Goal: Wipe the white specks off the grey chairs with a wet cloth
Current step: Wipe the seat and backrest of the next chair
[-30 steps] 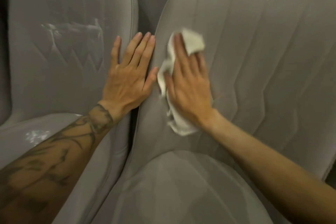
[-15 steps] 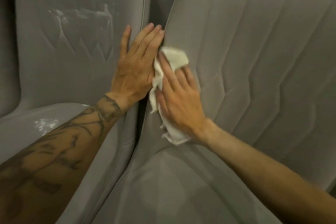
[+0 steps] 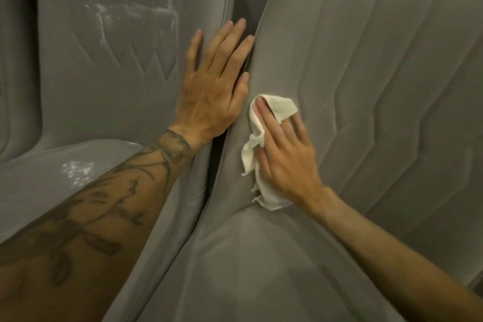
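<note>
1. Cloth (image 3: pixel 281 110), white and crumpled, lies against the backrest of the right chair (image 3: pixel 379 86). It sits low down near the chair's left edge, just above where the back meets the seat.
2. From my screen, the right hand (image 3: pixel 285 162) presses it there with fingers stretched nearly straight. A fold of the cloth laps over some fingertips, and the rest bunches out from under the palm toward the wrist. I see no curl around it, only a flat press.
3. My feed shows the left hand (image 3: pixel 214 91) spread flat and holding nothing. It rests on the right edge of the left chair (image 3: pixel 104 91) backrest, with its fingertips reaching the gap between the two chairs.
4. White specks (image 3: pixel 104 15) smear the upper back of the left chair. A second patch (image 3: pixel 77 168) sits on its seat, beside the tattooed forearm (image 3: pixel 91 217).
</note>
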